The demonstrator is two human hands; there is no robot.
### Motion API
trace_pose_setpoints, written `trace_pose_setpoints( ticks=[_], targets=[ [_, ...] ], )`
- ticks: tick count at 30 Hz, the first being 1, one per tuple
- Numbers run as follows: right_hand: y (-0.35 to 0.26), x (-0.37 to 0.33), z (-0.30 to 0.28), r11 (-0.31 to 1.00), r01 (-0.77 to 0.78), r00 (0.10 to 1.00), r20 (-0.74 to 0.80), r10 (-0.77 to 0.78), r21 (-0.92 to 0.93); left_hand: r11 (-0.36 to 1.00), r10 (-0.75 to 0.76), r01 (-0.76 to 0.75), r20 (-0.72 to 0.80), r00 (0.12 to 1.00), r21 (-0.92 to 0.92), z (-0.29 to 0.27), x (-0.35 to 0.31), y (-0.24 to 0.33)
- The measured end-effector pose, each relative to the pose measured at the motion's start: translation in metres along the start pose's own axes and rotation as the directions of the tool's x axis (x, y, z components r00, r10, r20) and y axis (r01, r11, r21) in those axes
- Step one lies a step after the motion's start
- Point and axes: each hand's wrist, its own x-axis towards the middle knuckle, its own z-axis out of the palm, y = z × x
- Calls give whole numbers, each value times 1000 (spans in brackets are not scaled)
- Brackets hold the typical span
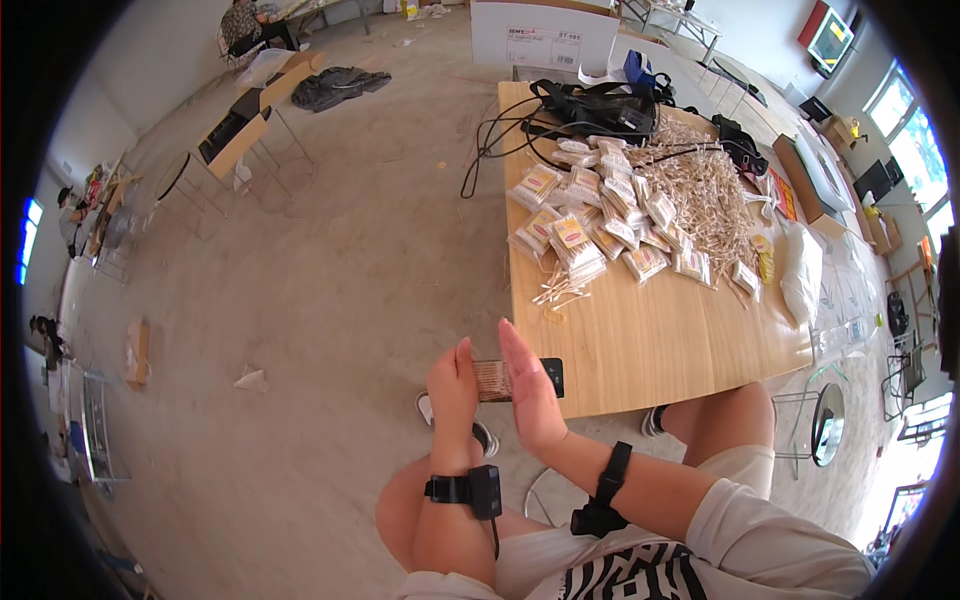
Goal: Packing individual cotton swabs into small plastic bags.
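Just off the near left corner of the wooden table, a bundle of cotton swabs (492,381) lies crosswise between my two hands. My left hand (453,388) is closed around its left end, thumb uppermost. Against the other end stands my right hand (533,390), flat and upright with the fingers stretched out. Behind that hand a dark, phone-like object (553,376) shows at the table edge. Further up the table lie several clear packs of swabs (572,238), some loose swabs (565,292) and a large heap of loose swabs (695,180).
The wooden table (640,345) carries black bags and cables (600,110) at its far end. A white plastic bag (800,275) lies along its right side. A big white box (545,35) stands beyond it. Stools and a cardboard box (240,125) are at the left.
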Motion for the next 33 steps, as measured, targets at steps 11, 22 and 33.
trace_pose_setpoints(
  ticks=[11, 22, 33],
  targets=[
    [7, -3, 20, 990, -61, 988, -131, 77, 126, 738, -348, 384, 175, 921, -554, -7, -9, 26],
    [-100, -59, -79, 998, 32, 988, -149, -39, -54, 822, -369, 387, 128, 921, -417, -15, 7, -22],
    [-161, -152, -198, 976, -128, 844, -536, 13, -178, 949, 303, -314, 182, 936, 36, -23, -9, 11]
  ],
)
